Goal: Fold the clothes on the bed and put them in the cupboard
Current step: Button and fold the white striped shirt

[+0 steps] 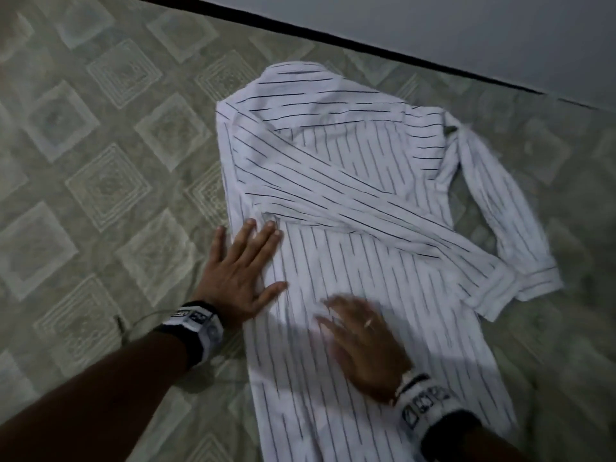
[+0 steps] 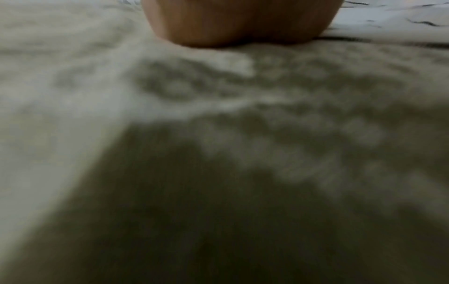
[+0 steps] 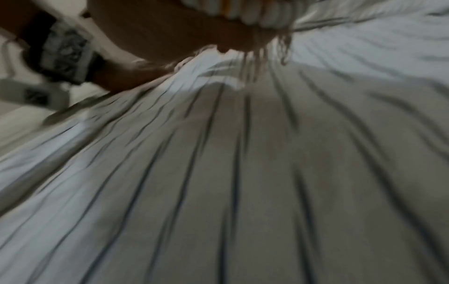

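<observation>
A white shirt with thin dark stripes [image 1: 350, 181] lies on the bed, one sleeve folded slantwise across its body and the other sleeve [image 1: 500, 208] lying at its right side. My left hand [image 1: 243, 271] lies flat with spread fingers on the shirt's left edge. My right hand [image 1: 363, 341], blurred, rests flat on the lower middle of the shirt with straight fingers. The right wrist view shows striped cloth [image 3: 243, 173] close under the palm. In the left wrist view the heel of the left hand [image 2: 238, 21] sits on the bed cover, with shirt cloth [image 2: 388, 23] beside it.
The bed cover [image 1: 100, 161] is pale green with a diamond pattern and stretches wide to the left of the shirt. A dark edge [image 1: 400, 58] runs along the far side, with a pale wall [image 1: 500, 35] behind it.
</observation>
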